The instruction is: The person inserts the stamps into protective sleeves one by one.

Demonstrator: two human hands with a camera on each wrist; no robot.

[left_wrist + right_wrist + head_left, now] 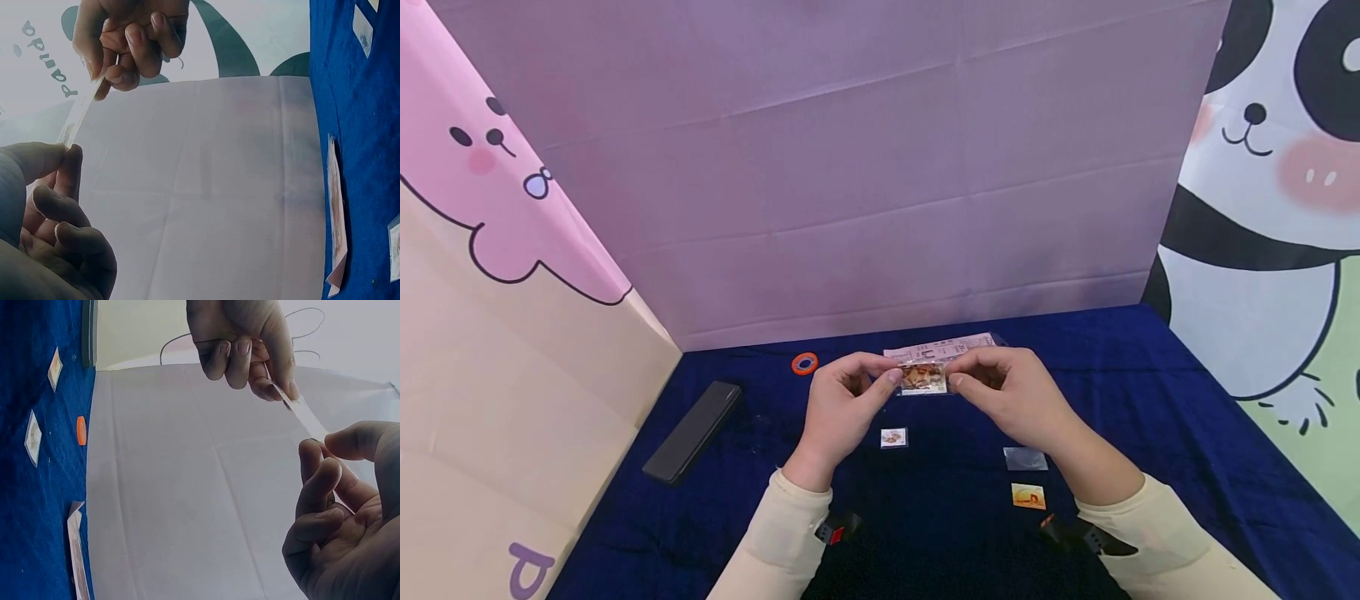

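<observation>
The left hand [844, 408] and right hand [1021, 396] pinch opposite ends of a picture card [923, 378], raised above the blue cloth [1112, 392] at centre; a second card [893, 438] lies nearer.

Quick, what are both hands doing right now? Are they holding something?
Left hand: pinching one end of the small picture card.
Right hand: pinching the card's other end.
</observation>
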